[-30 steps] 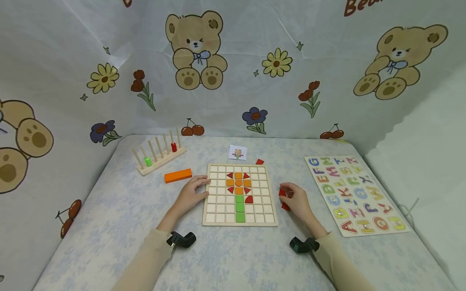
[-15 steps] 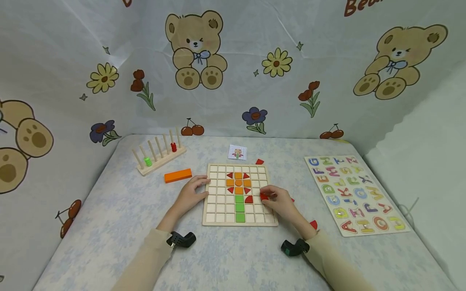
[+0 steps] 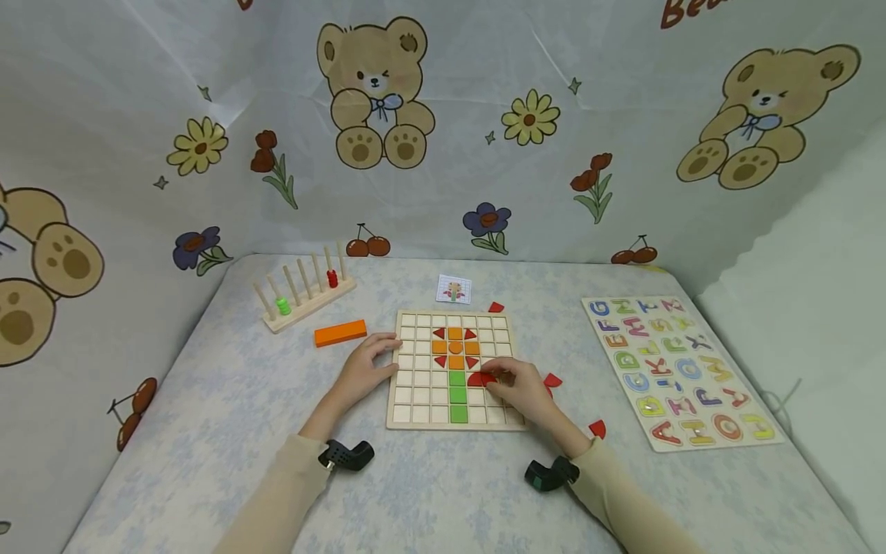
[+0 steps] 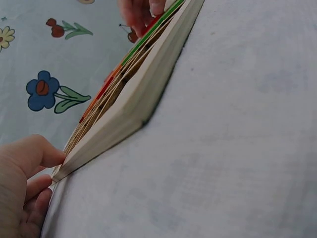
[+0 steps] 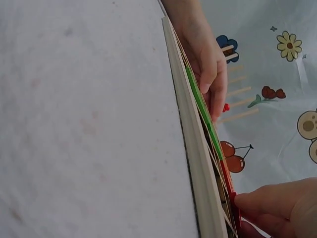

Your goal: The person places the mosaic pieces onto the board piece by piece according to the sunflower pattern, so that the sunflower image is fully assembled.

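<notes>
A square wooden grid board (image 3: 408, 415) lies mid-table with orange, green and red pieces in its cells. My left hand (image 3: 363, 367) rests against its left edge, thumb and fingers spread along the rim; the left wrist view shows the fingertips touching the board (image 4: 106, 134). My right hand (image 3: 515, 388) pinches a red quarter-circle piece (image 3: 487, 378) over the board, right of the green squares (image 3: 458, 395). This piece is beside another red quarter-circle (image 3: 474, 379) in a cell. In the right wrist view, the fingertips hold the red piece (image 5: 234, 199) low at the board's surface.
Loose red pieces lie right of the board (image 3: 552, 380), near the right wrist (image 3: 597, 428) and behind the board (image 3: 496, 307). A pattern card (image 3: 454, 289), orange box (image 3: 341, 333) and peg rack (image 3: 311, 305) stand behind. An alphabet board (image 3: 681, 372) lies at right.
My right hand has moved left from the loose red pieces beside the board, carrying one quarter-circle over the grid. My left hand stays at the board's left edge.
</notes>
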Action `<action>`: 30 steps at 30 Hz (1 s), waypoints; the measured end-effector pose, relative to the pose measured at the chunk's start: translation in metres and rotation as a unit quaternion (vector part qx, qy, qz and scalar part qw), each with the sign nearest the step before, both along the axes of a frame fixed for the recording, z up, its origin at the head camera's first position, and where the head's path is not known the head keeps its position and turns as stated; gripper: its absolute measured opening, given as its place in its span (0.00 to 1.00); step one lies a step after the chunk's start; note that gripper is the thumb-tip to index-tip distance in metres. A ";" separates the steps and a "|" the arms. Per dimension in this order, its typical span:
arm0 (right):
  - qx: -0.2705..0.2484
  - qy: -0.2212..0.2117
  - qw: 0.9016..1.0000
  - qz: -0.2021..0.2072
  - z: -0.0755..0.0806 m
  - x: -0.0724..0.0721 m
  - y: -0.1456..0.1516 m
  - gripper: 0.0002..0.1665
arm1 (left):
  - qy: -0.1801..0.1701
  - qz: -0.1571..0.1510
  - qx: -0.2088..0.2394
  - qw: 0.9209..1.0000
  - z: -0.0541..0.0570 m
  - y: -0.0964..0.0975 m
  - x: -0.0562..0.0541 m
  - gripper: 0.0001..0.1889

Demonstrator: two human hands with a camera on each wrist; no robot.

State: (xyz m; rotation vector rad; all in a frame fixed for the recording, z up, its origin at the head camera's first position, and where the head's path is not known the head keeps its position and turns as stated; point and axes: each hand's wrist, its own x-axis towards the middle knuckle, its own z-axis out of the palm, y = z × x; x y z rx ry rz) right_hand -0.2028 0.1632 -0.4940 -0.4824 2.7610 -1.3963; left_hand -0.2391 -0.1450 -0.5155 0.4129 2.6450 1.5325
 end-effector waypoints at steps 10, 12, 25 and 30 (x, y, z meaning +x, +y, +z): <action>0.028 0.051 0.998 -0.005 0.000 -0.001 -0.001 0.16 | 0.000 0.001 -0.006 1.000 0.000 -0.002 -0.001 0.22; 0.030 0.069 0.997 -0.008 -0.001 -0.002 0.001 0.17 | -0.001 0.002 -0.004 1.000 0.000 -0.002 -0.002 0.21; 0.017 0.016 1.000 0.008 0.007 -0.004 0.012 0.14 | 0.006 -0.001 -0.003 1.000 0.000 -0.002 -0.001 0.21; 0.039 0.034 0.998 -0.028 0.010 -0.006 0.048 0.17 | 0.002 -0.001 -0.001 1.000 0.001 -0.001 0.001 0.22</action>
